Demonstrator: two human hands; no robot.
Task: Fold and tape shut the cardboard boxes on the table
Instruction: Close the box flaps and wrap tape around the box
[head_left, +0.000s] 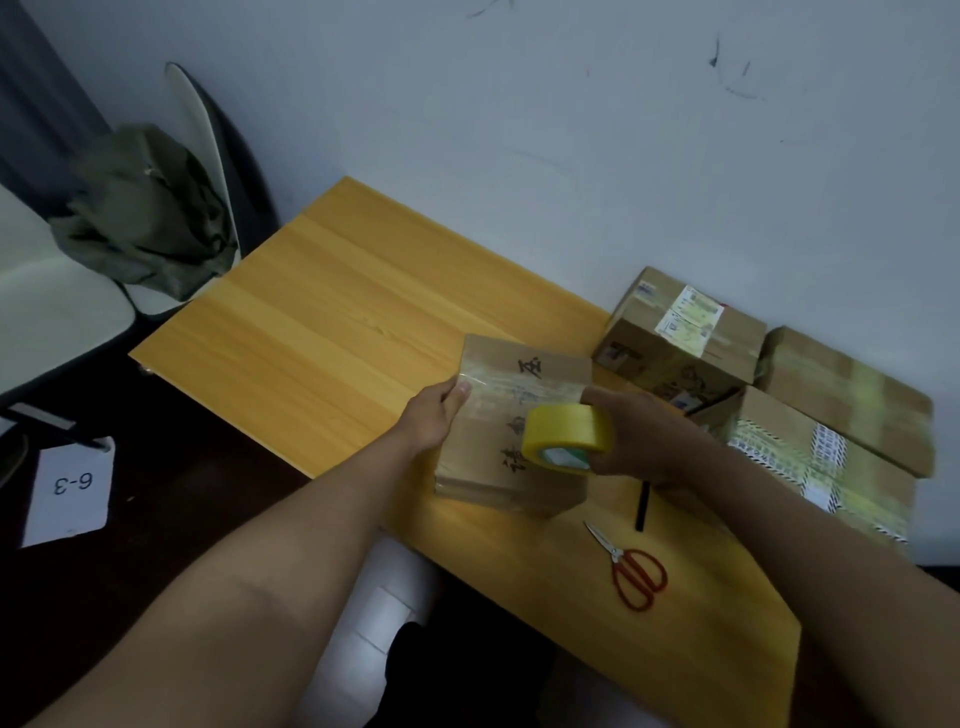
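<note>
A small closed cardboard box (511, 374) with black characters on top sits near the middle of the wooden table (311, 322). A strip of clear tape runs across its top. My left hand (439, 415) grips the box's left edge, thumb pressed on the tape end. My right hand (639, 436) holds a yellow tape roll (566, 436) just above the box's near right part.
Three taped cardboard boxes (680, 332) (847, 395) (810, 462) crowd the table's right side by the wall. Red-handled scissors (631, 569) and a black stick (643, 506) lie near the front edge. A chair with a green bag (145, 213) stands at left; a paper marked 6-3 (70, 488) lies on the floor.
</note>
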